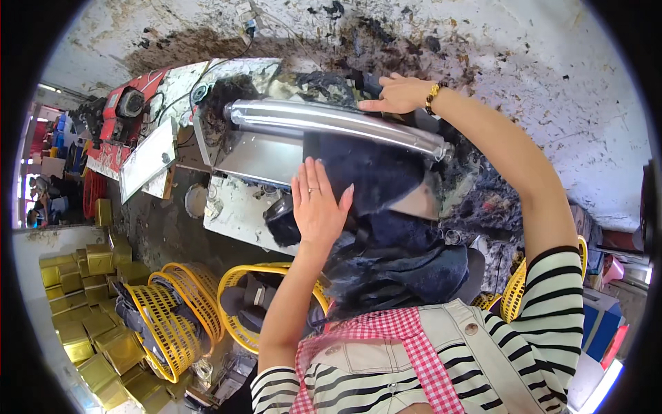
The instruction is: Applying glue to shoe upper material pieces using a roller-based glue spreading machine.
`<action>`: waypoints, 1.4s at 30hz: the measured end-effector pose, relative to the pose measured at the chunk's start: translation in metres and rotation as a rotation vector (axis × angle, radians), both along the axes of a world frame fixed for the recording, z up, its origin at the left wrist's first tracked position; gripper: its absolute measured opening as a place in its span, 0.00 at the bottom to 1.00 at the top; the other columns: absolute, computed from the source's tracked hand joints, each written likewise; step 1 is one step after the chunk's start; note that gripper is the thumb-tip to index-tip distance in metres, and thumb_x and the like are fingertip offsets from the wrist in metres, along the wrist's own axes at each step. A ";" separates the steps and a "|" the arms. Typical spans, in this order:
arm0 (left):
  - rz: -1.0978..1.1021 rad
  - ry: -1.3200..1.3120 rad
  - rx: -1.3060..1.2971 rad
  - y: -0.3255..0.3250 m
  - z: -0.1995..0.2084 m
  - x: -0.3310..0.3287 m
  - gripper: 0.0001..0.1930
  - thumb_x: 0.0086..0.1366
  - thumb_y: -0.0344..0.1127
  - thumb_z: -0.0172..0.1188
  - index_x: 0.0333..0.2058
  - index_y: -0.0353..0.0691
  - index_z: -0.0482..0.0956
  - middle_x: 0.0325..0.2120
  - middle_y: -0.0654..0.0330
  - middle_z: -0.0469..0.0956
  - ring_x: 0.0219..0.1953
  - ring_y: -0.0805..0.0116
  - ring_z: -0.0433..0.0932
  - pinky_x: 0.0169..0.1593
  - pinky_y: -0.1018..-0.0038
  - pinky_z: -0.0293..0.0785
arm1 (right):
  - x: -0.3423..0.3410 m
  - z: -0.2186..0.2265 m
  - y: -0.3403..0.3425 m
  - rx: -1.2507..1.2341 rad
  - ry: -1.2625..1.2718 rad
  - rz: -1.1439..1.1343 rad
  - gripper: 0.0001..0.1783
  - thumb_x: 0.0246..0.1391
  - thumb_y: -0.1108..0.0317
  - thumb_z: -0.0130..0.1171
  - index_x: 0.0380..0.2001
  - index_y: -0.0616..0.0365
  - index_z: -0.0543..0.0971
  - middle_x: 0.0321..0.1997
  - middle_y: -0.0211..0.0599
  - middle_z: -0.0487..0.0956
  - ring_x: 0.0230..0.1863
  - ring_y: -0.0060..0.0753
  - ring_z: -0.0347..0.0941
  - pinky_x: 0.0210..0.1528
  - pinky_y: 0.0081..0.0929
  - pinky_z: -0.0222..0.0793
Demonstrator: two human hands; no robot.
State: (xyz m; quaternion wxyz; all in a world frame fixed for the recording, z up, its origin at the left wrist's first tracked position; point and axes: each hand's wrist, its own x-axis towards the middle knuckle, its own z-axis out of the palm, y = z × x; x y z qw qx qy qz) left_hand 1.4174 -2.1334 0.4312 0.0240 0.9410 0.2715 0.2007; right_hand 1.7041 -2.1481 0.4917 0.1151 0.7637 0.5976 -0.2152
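A dark navy piece of fuzzy, fur-like material (372, 169) lies on the machine's metal plate (258, 157), just on the near side of a shiny metal roller (338, 124). My left hand (318, 203), with a ring on one finger, rests flat at the left edge of this piece, fingers stretched out and thumb apart. Over on the far side of the roller is my right hand (402, 94), its fingers extended leftward and holding nothing I can see. More dark fuzzy pieces (400, 269) are heaped between the machine and my body.
Yellow plastic baskets (165, 331) stand at the lower left, one holding dark grey pieces. Gold-coloured tins (103, 338) are piled beside them. A red motor unit (124, 110) sits at the machine's left end. Dark fluff (493, 200) covers the right side and clings to the wall (552, 90).
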 end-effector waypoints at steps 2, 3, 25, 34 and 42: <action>0.035 0.036 0.018 -0.001 0.001 -0.008 0.33 0.59 0.52 0.48 0.53 0.27 0.59 0.53 0.46 0.62 0.57 0.52 0.59 0.60 0.58 0.48 | -0.006 -0.009 0.017 -0.075 0.091 -0.118 0.42 0.48 0.31 0.39 0.35 0.64 0.78 0.46 0.52 0.72 0.50 0.47 0.65 0.49 0.41 0.62; 0.055 0.060 0.039 -0.003 0.001 -0.012 0.33 0.60 0.53 0.47 0.53 0.28 0.59 0.53 0.46 0.62 0.57 0.52 0.59 0.61 0.58 0.47 | -0.005 -0.010 0.016 -0.036 0.271 -0.079 0.36 0.47 0.37 0.46 0.33 0.65 0.77 0.41 0.52 0.74 0.45 0.45 0.68 0.45 0.38 0.64; -0.261 -0.240 -1.055 -0.072 0.001 -0.094 0.11 0.54 0.32 0.57 0.24 0.34 0.63 0.17 0.48 0.67 0.20 0.48 0.65 0.24 0.67 0.62 | -0.009 0.159 0.018 0.446 -0.139 -0.001 0.23 0.38 0.55 0.63 0.21 0.70 0.75 0.18 0.51 0.72 0.21 0.40 0.69 0.25 0.35 0.63; -0.576 -0.290 -1.562 -0.022 0.140 -0.106 0.23 0.55 0.19 0.54 0.50 0.35 0.61 0.37 0.61 0.73 0.40 0.74 0.73 0.43 0.81 0.66 | 0.028 0.169 0.002 0.532 -0.271 -0.139 0.18 0.44 0.60 0.55 0.30 0.68 0.77 0.27 0.53 0.75 0.30 0.50 0.72 0.34 0.41 0.67; -0.159 -0.190 -1.445 0.045 0.027 -0.071 0.12 0.57 0.27 0.54 0.40 0.29 0.70 0.32 0.66 0.74 0.34 0.80 0.69 0.39 0.82 0.67 | 0.085 0.131 -0.001 0.647 -0.584 -0.218 0.15 0.51 0.60 0.51 0.32 0.63 0.72 0.34 0.50 0.76 0.39 0.51 0.71 0.40 0.43 0.67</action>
